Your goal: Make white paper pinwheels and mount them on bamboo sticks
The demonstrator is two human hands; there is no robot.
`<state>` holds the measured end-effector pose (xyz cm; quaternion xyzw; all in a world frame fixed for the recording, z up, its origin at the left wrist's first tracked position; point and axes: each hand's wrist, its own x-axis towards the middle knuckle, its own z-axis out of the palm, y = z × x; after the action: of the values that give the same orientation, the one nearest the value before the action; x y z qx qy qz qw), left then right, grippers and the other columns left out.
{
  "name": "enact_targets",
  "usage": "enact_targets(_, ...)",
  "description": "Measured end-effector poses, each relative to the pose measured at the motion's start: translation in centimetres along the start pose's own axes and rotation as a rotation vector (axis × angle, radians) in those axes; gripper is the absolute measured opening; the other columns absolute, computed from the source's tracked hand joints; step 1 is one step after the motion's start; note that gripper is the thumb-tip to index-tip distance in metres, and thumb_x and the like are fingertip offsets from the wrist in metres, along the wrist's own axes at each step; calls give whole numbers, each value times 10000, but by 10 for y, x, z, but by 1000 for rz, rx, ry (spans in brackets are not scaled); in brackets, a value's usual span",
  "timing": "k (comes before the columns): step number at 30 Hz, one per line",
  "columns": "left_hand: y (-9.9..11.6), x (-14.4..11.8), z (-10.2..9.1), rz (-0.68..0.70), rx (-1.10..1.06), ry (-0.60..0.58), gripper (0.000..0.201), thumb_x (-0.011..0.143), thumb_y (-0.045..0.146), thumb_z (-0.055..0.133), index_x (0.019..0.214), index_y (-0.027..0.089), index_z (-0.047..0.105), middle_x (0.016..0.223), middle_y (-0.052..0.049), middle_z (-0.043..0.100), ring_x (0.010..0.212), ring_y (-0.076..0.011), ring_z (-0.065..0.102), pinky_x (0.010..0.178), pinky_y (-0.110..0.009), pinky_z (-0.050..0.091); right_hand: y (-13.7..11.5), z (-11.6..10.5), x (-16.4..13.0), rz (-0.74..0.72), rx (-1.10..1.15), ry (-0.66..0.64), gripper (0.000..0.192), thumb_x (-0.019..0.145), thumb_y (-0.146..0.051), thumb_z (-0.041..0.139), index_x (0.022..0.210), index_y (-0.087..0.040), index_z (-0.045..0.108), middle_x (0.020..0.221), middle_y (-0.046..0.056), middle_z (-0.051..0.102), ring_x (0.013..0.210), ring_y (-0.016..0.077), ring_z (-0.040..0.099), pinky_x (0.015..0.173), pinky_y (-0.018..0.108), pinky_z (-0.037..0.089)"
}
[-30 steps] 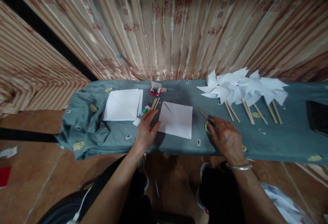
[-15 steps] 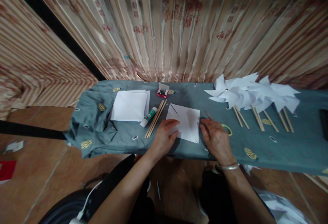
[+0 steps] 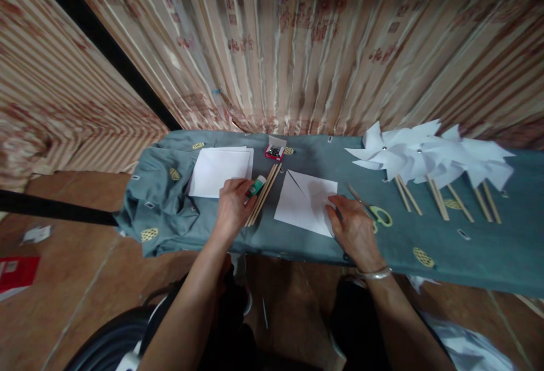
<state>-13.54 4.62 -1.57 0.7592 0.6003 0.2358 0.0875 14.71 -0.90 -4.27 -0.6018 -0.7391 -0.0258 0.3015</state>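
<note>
My left hand (image 3: 232, 207) has its fingers around a white and green glue stick (image 3: 257, 186) lying beside a bundle of wooden sticks (image 3: 264, 194). With its fingers spread, my right hand (image 3: 352, 229) rests flat on the right corner of a white paper square (image 3: 304, 201) with diagonal cuts. Green-handled scissors (image 3: 373, 209) lie on the cloth just right of that hand, untouched.
A narrow table under a grey-green cloth (image 3: 467, 246) stands against a striped curtain (image 3: 297, 42). A stack of white paper (image 3: 216, 162) lies at the left and a small red box of pins (image 3: 274, 150) at the back. Several white pinwheels on sticks (image 3: 429, 158) lie at the right.
My right hand let go of the scissors and moved left onto the paper square. My left hand left the paper's edge and went left to the glue stick.
</note>
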Motion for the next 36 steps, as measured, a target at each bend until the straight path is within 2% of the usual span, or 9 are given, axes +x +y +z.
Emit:
enact_targets(8, 5, 4, 1, -20, 160, -120, 380, 831, 219, 559, 1198, 150, 631, 1059, -115, 697, 1056, -301, 547, 909, -441, 458, -1, -1, 1, 5, 17, -15, 286, 953, -283, 472, 1063, -112, 674, 1049, 150, 729, 968, 286, 654, 877, 426, 534)
enact_targets(12, 5, 4, -3, -6, 132, -19, 394, 844, 189, 514, 1218, 137, 625, 1095, -120, 694, 1059, -297, 568, 923, -433, 467, -2, -5, 2, 14, 43, 14, 281, 954, -288, 473, 1070, -129, 674, 1056, 137, 731, 979, 281, 658, 886, 440, 535)
enact_targets(17, 19, 1, -1, 59, -39, 92, 387, 902, 207, 475, 1272, 185, 590, 1195, -88, 666, 1076, -230, 619, 946, -353, 503, -9, -12, 0, 72, 148, 66, 280, 949, -301, 489, 1091, -156, 681, 1096, 120, 727, 1036, 270, 655, 927, 445, 526)
enact_targets(20, 36, -3, 7, 148, -115, 117, 357, 920, 218, 491, 1260, 205, 598, 1192, -82, 668, 1080, -213, 633, 963, -347, 505, -18, -12, -1, 232, 358, 13, 271, 922, -343, 538, 1080, -186, 692, 1098, 109, 725, 1022, 254, 666, 931, 432, 525)
enact_targets(22, 49, -7, 14, 199, -202, 87, 346, 928, 219, 492, 1257, 198, 600, 1209, -96, 658, 1122, -216, 621, 985, -360, 502, -26, -11, -1, 401, 613, -51, 279, 878, -381, 607, 1077, -205, 692, 1072, 95, 730, 934, 227, 686, 874, 398, 547)
enact_targets(26, 75, -20, 24, 292, -441, -102, 352, 936, 215, 493, 1276, 211, 583, 1209, -99, 650, 1119, -197, 627, 975, -352, 521, -40, -8, 3, 675, 1233, -169, 361, 737, -399, 768, 1049, -232, 701, 1015, 46, 748, 871, 182, 686, 822, 328, 555)
enact_targets(28, 84, -26, 29, 294, -529, -171, 343, 939, 225, 504, 1272, 207, 583, 1200, -103, 655, 1107, -193, 636, 962, -343, 529, -45, -8, 6, 761, 1420, -200, 323, 677, -380, 820, 949, -229, 732, 918, 17, 756, 821, 161, 678, 808, 300, 554)
enact_targets(32, 90, -28, 37, 211, -629, -160, 364, 889, 272, 616, 1241, 184, 594, 1180, -112, 664, 1059, -197, 661, 926, -336, 548, -43, -8, 7, 916, 1551, -195, 272, 610, -351, 869, 820, -216, 762, 773, -17, 743, 698, 119, 649, 695, 233, 546)
enact_targets(36, 86, -22, 43, 51, -698, -207, 492, 788, 334, 733, 1237, 183, 601, 1183, -114, 674, 975, -202, 691, 847, -326, 578, -30, -10, 11, 1085, 1621, -107, 268, 559, -323, 903, 747, -205, 753, 745, -29, 739, 659, 86, 647, 623, 175, 539)
